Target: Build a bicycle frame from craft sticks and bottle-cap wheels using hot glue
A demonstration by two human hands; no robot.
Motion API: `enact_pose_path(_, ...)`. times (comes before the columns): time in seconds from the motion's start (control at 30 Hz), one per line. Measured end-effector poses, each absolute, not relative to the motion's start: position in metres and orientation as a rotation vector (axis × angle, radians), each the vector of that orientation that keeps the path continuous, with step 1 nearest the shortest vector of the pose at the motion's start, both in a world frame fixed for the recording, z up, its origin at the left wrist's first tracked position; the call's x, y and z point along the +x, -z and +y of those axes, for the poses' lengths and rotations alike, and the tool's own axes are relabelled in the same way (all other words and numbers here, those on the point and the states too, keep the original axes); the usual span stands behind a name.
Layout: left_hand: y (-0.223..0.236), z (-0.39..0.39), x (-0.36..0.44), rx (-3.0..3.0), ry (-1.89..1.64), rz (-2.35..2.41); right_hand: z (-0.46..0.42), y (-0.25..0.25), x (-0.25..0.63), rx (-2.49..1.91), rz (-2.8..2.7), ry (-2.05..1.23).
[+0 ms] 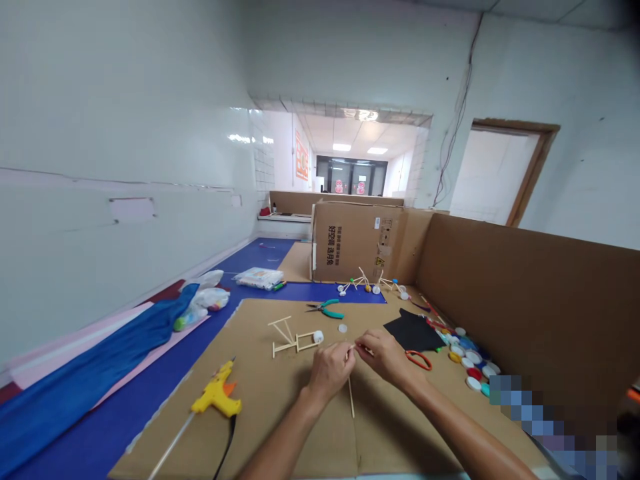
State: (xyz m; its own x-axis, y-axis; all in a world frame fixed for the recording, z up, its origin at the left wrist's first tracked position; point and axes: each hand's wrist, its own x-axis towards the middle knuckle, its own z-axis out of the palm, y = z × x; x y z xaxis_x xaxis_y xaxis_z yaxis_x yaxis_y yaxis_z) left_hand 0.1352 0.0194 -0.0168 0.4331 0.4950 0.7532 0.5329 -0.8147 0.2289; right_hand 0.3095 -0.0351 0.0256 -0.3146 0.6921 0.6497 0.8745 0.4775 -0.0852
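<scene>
Left hand [330,373]: closed on a thin wooden craft stick [351,397], whose lower end points down toward the person and stays clear of the other items. Right hand [385,357]: fingers pinched together close beside the left hand, at the stick's upper end; the exact contact is too small to tell. Beneath both hands: cardboard worktop [260,430]. Ahead of the left hand: assembled stick frame [295,341] with a white bottle cap [317,337] at one end. Directly ahead, between the hands and the far edge: one loose white cap [343,328] and teal-handled pliers [325,308]. Beyond the right hand: black foam sheet [413,331], orange-handled scissors [418,360] just below it, and a heap of mixed bottle caps [467,353]. Left of the left hand: yellow hot glue gun [217,397] with its black cord [225,447]. Farther ahead, past the worktop edge: two more stick models [360,283] on the blue floor mat [330,292], in front of a large cardboard box [350,240]. Right of the worktop: upright cardboard partition [520,300]. Far left, well apart from the hands: blue cloth [85,373] and white plastic bags [205,300]. Nothing stands between the two hands and the stick.
</scene>
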Motion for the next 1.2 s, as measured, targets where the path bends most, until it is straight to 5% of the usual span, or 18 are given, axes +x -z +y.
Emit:
enact_pose_path(0.73, -0.009, -0.015, 0.133, -2.761, 0.896, -1.437, -0.054, -0.005, 0.297, -1.379, -1.944, 0.314)
enact_pose_path(1.2, 0.026, 0.032, 0.151, -2.848, 0.165, -1.927, -0.060, 0.030, 0.342, -1.667, -1.794, -0.040)
